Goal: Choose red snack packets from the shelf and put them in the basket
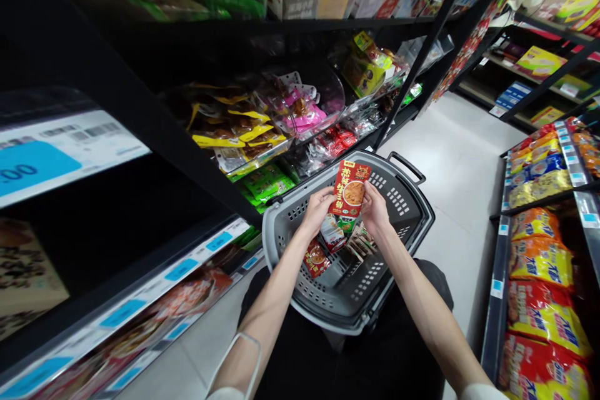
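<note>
Between my two hands, above the shopping basket, is a red snack packet point(350, 189) with a bowl of food printed on its front. My left hand point(319, 211) pinches its left edge, and my right hand point(375, 207) grips its right edge. The grey shopping basket point(398, 250) with perforated sides sits in front of my knees. Inside it lie another red packet point(317, 259), a white and red packet point(332, 234), a green packet point(347, 225) partly hidden by the held one, and some pale packets point(362, 242).
A dark shelf on the left holds trays of yellow-edged packets point(239, 122), pink packets point(302, 109) and green packets point(267, 182). A black upright post point(187, 150) stands beside the basket. Bagged noodles point(541, 309) fill a rack on the right. Pale tiled floor point(462, 194) runs between the shelves.
</note>
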The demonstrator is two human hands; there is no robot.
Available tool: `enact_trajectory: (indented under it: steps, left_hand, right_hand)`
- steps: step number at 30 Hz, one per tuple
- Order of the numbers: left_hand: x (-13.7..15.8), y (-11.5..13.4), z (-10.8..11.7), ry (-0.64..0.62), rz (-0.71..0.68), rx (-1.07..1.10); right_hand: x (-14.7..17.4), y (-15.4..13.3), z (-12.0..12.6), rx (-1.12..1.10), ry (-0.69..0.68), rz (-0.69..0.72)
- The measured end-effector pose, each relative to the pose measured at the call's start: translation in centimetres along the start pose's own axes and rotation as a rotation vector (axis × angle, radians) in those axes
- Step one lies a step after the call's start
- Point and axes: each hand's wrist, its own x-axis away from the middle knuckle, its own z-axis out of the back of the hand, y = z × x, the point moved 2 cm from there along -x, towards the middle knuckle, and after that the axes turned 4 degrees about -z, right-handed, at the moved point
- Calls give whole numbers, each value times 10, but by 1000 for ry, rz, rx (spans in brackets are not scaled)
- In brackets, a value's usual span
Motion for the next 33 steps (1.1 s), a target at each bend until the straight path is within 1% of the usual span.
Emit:
enact_trajectory:
  steps: [2, 3, 6, 8, 10, 12, 15, 17, 18, 20, 22, 24, 26, 28, 30, 33]
  left_hand:
    - [-1, -2, 1, 8, -53, -39]
    - [-2, -2, 2, 21, -113, -96]
    - [1, 3, 4, 104, -405, -411]
    - [5, 6, 3, 125, -587, -633]
    - [8, 7, 0, 73, -685, -764]
    - [10, 6, -3, -10, -710, -808]
    - [13, 4, -9, -149, -700, -779]
    - [13, 1, -10, -199, -657, -711]
    - [12, -1, -10, -192, -616, -661]
    - [8, -5, -6, -129, -513, -533]
    - [3, -10, -3, -91, -420, -381]
    - [-1, -12, -1, -104, -347, -234]
    - [-3, -13, -1, -125, -287, -117]
    - [-4, -12, -2, -123, -240, -37]
    - [-4, -12, -3, -110, -204, 22]
    - [-4, -12, -4, -99, -165, 81]
  right_hand:
    - [1, 0, -1, 2, 1, 2]
    - [1, 0, -1, 8, 4, 4]
    - [2, 0, -3, 17, 18, 8]
    - [2, 0, -2, -3, 31, 9]
    - [1, 1, -1, -23, 45, 6]
    - [0, 2, 0, -21, 47, 6]
    - [1, 1, -1, 42, 20, 15]
    - [4, 0, -4, 110, -44, 33]
    - [5, -1, -6, 142, -82, 48]
    - [7, -3, -8, 199, -126, 95]
    - [7, -4, -6, 268, -76, 191]
    - [5, -4, -2, 366, 27, 330]
    - [2, -3, 3, 441, 103, 421]
    - [0, -1, 5, 453, 128, 411]
    - [0, 1, 6, 404, 118, 351]
    - [1, 3, 3, 293, 66, 243]
